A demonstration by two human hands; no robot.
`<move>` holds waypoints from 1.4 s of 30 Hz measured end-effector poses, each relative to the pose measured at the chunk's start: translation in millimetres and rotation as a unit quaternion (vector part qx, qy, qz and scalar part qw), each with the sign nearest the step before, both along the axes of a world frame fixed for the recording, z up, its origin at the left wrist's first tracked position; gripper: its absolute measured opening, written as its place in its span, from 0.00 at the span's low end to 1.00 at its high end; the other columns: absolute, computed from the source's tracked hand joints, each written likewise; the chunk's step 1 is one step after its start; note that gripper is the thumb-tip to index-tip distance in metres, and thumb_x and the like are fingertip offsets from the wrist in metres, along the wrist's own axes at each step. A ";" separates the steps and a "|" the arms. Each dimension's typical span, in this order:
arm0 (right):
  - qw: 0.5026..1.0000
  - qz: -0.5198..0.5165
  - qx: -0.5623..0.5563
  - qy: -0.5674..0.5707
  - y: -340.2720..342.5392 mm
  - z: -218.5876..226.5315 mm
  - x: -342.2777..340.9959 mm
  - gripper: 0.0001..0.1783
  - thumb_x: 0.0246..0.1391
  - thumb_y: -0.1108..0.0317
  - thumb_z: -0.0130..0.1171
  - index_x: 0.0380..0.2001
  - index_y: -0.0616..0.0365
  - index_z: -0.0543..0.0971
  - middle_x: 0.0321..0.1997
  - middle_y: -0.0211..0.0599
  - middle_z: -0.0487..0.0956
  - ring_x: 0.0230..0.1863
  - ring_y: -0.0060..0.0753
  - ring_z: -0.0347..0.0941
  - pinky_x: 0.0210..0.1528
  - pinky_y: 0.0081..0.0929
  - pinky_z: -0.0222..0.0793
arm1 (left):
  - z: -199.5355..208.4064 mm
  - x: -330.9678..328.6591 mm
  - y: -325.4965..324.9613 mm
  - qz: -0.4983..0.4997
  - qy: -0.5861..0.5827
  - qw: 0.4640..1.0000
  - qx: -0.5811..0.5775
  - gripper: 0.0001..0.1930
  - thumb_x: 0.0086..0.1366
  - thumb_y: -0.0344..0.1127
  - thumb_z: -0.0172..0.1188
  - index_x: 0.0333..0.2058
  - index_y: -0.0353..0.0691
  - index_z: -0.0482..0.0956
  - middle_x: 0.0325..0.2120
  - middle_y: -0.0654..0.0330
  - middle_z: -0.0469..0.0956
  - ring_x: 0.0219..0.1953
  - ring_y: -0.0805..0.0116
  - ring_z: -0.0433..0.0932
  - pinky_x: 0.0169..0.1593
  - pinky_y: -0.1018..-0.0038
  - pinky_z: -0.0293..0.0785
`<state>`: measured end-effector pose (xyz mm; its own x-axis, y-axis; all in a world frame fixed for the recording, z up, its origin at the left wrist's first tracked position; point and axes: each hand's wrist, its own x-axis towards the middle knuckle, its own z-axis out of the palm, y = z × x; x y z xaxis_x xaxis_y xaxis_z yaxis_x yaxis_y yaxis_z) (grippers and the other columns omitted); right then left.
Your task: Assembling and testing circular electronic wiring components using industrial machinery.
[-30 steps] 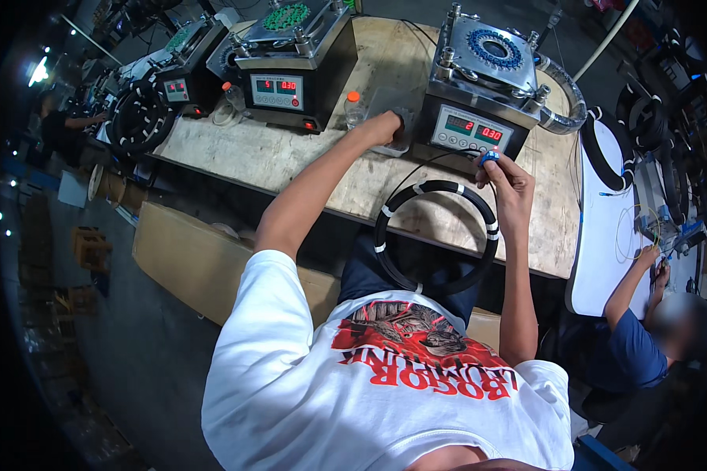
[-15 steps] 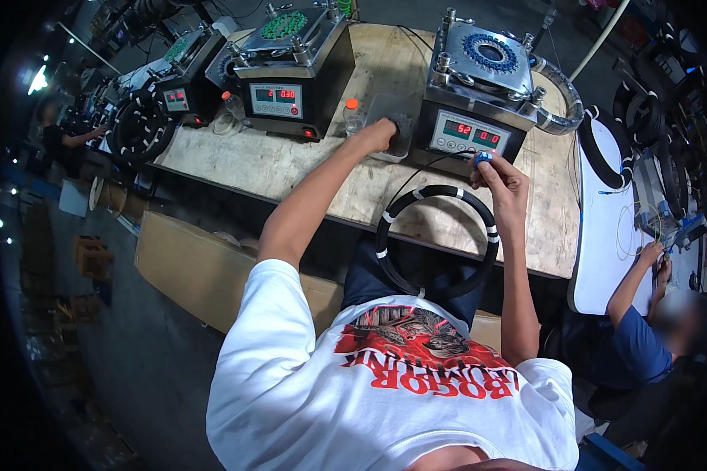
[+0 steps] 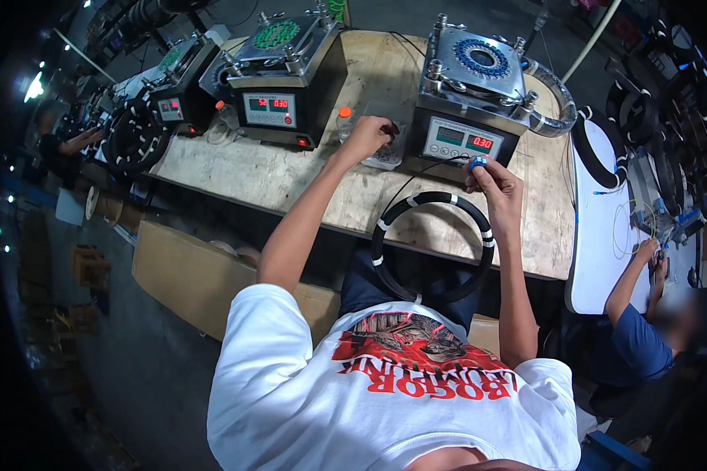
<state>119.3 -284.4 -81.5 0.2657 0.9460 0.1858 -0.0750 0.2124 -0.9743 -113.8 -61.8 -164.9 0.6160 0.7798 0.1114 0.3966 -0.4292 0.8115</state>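
Head view, right fingers (image 3: 487, 180) pinching blue connector (image 3: 478, 162), left fingers (image 3: 379, 125) at clear tray (image 3: 382, 162), their grip unclear

The tray (image 3: 388, 162) looks clear plastic, the tabletop (image 3: 243, 169) matt wood.

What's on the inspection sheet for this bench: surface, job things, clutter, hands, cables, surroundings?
Surface: wooden bench; three machines on it, panels lit.
Job things: blue connector; taped black coil at the bench's near edge, support unclear; clear tray, contents too small to identify.
Clutter: two orange-capped bottles.
Hands: right hand grips the connector; left hand at the tray, grip unclear.
Cables: thin black cable between connector and coil; thick hose beside the right-hand machine; damage: nothing seen.
Surroundings: carton below the bench; white table and co-worker to the right.
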 end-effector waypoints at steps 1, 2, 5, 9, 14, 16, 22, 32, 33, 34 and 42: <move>1.000 -0.007 0.000 0.000 0.3 -1.3 0.3 0.11 0.63 0.71 0.60 0.45 0.66 0.84 0.33 0.33 0.83 0.33 0.20 0.77 0.37 0.21 0.75 | 1.0 0.0 -4.5 0.025 -0.055 0.997 -0.052 0.11 0.60 0.19 0.60 0.42 0.28 0.81 0.31 0.53 0.84 0.33 0.69 0.84 0.38 0.75 0.79; 1.000 -0.005 0.001 0.008 0.3 -3.2 2.0 0.11 0.63 0.71 0.60 0.45 0.66 0.83 0.33 0.34 0.83 0.33 0.20 0.77 0.37 0.21 0.75 | 4.0 0.3 -10.3 0.020 -0.108 0.991 -0.072 0.10 0.65 0.24 0.61 0.44 0.30 0.81 0.33 0.59 0.84 0.35 0.73 0.83 0.41 0.76 0.78; 1.000 0.003 -0.013 -0.009 0.1 1.5 2.5 0.12 0.62 0.72 0.60 0.45 0.68 0.83 0.32 0.35 0.82 0.32 0.20 0.76 0.36 0.22 0.74 | 29.3 6.1 -41.4 0.025 -0.248 0.958 -0.145 0.12 0.66 0.26 0.61 0.48 0.29 0.80 0.36 0.57 0.83 0.38 0.72 0.83 0.44 0.76 0.78; 1.000 0.020 0.005 0.000 0.3 9.5 -5.0 0.10 0.63 0.71 0.60 0.42 0.68 0.83 0.30 0.33 0.82 0.31 0.21 0.77 0.36 0.22 0.75 | 54.9 17.3 -73.2 -0.001 -0.286 0.944 -0.163 0.12 0.68 0.27 0.61 0.49 0.28 0.79 0.38 0.57 0.83 0.40 0.71 0.82 0.46 0.77 0.78; 1.000 0.011 -0.011 0.021 -3.5 12.7 -8.2 0.14 0.61 0.71 0.62 0.48 0.67 0.83 0.32 0.32 0.83 0.30 0.19 0.74 0.35 0.19 0.72 | 72.1 50.5 -108.9 -0.009 -0.434 0.868 -0.242 0.08 0.66 0.22 0.62 0.44 0.33 0.80 0.38 0.57 0.83 0.40 0.71 0.82 0.50 0.77 0.79; 1.000 0.022 -0.018 0.007 -5.8 14.6 -10.5 0.17 0.61 0.69 0.64 0.50 0.69 0.81 0.33 0.33 0.84 0.31 0.16 0.73 0.35 0.18 0.70 | 73.7 60.9 -121.2 -0.045 -0.503 0.820 -0.269 0.10 0.66 0.21 0.61 0.45 0.34 0.80 0.41 0.57 0.82 0.44 0.70 0.81 0.54 0.75 0.78; 0.999 0.005 -0.033 0.008 -7.3 16.0 -15.2 0.17 0.60 0.69 0.65 0.49 0.68 0.82 0.35 0.32 0.84 0.33 0.14 0.72 0.36 0.16 0.69 | 76.1 81.1 -144.4 -0.070 -0.572 0.734 -0.360 0.12 0.66 0.23 0.61 0.47 0.39 0.80 0.42 0.58 0.83 0.48 0.67 0.81 0.54 0.75 0.79; 0.999 0.011 -0.036 0.006 -9.3 21.0 -17.6 0.17 0.59 0.70 0.65 0.49 0.68 0.82 0.35 0.31 0.84 0.32 0.12 0.71 0.35 0.14 0.68 | 83.4 70.3 -142.2 -0.088 -0.552 0.750 -0.354 0.10 0.66 0.23 0.62 0.46 0.37 0.79 0.41 0.58 0.82 0.50 0.64 0.81 0.54 0.72 0.82; 0.999 0.011 -0.036 0.006 -9.3 21.3 -18.0 0.17 0.59 0.70 0.65 0.49 0.68 0.82 0.35 0.31 0.84 0.32 0.12 0.71 0.35 0.14 0.68 | 83.4 69.8 -141.4 -0.093 -0.542 0.760 -0.347 0.10 0.66 0.23 0.62 0.45 0.37 0.79 0.41 0.57 0.82 0.50 0.63 0.81 0.54 0.72 0.82; 0.999 0.010 -0.036 0.010 -9.3 21.5 -18.5 0.17 0.59 0.71 0.65 0.49 0.68 0.82 0.35 0.31 0.84 0.33 0.12 0.71 0.35 0.14 0.68 | 83.5 69.7 -141.3 -0.093 -0.542 0.760 -0.347 0.10 0.66 0.23 0.62 0.45 0.37 0.79 0.41 0.57 0.82 0.50 0.63 0.81 0.54 0.72 0.82; 0.999 0.011 -0.041 -0.009 -7.8 19.9 -17.4 0.17 0.59 0.71 0.65 0.50 0.69 0.82 0.38 0.34 0.85 0.36 0.14 0.73 0.39 0.16 0.71 | 77.2 67.9 -137.3 -0.093 -0.547 0.748 -0.365 0.10 0.65 0.24 0.63 0.44 0.39 0.80 0.41 0.57 0.82 0.49 0.65 0.81 0.54 0.71 0.82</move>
<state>101.9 -292.2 -61.6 0.2419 0.9637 0.1126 -0.0605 0.1308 -0.9896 -45.9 -199.1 -87.7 0.5729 0.7910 0.2146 -0.6869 0.3206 0.6522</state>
